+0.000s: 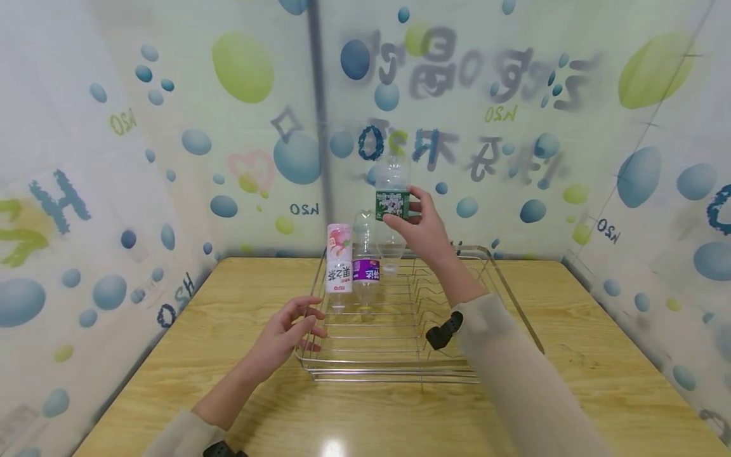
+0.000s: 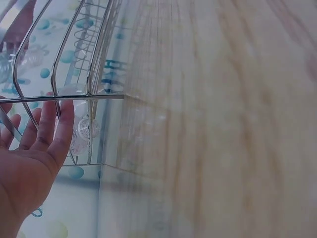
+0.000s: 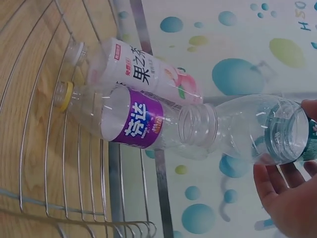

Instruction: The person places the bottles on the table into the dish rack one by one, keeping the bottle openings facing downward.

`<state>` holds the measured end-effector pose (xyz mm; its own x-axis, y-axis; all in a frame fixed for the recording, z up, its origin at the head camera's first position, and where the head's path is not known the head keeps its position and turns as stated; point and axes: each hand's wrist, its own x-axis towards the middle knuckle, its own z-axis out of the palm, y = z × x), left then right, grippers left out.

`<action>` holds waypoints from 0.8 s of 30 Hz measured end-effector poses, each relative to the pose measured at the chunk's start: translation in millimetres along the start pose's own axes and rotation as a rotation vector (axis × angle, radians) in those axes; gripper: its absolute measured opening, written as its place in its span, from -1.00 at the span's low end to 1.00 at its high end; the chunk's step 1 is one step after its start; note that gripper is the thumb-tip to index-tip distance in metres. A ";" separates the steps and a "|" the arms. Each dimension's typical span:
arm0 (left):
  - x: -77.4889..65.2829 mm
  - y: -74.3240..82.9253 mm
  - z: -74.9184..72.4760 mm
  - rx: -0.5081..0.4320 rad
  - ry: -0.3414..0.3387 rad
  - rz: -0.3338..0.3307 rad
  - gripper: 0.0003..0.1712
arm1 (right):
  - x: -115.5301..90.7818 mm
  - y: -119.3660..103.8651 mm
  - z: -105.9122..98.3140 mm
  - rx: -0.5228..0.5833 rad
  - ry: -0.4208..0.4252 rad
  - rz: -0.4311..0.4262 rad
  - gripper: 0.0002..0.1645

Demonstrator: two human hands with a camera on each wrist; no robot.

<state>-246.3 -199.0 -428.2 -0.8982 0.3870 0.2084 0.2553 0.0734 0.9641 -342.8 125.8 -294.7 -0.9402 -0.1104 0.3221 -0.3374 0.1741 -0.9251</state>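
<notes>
In my right hand (image 1: 422, 225) is a clear plastic bottle (image 1: 393, 172) with a green label, gripped around the label and held upside down over the back of the wire rack (image 1: 365, 362). Its open neck points downward, as the right wrist view also shows. Beside it, inside the rack, a clear bottle with a purple label (image 1: 366, 270) and a peach-pink and white labelled bottle (image 1: 339, 257) stand neck down, side by side. My left hand (image 1: 288, 330) is at the rack's left side, fingers loosely extended, fingertips right at the wires (image 2: 54, 98).
The metal rack sits on a wooden table (image 1: 240, 406) and has a row of wavy wire dividers (image 1: 434, 292) on its right. Patterned fabric walls (image 1: 240, 152) with blue and green spots stand close behind and on both sides.
</notes>
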 end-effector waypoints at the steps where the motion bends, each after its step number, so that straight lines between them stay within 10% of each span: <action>1: 0.1 -0.1 0.0 0.001 -0.001 0.002 -0.51 | 1.5 2.3 1.2 0.000 0.007 0.002 0.11; 24: 1.1 -3.7 -1.2 -0.030 -0.014 0.022 -0.53 | 13.4 38.3 10.5 0.038 0.020 0.102 0.10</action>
<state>-248.7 -200.0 -431.3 -0.8873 0.4013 0.2272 0.2636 0.0370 0.9639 -367.9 120.6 -327.9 -0.9705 -0.0743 0.2293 -0.2381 0.1466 -0.9601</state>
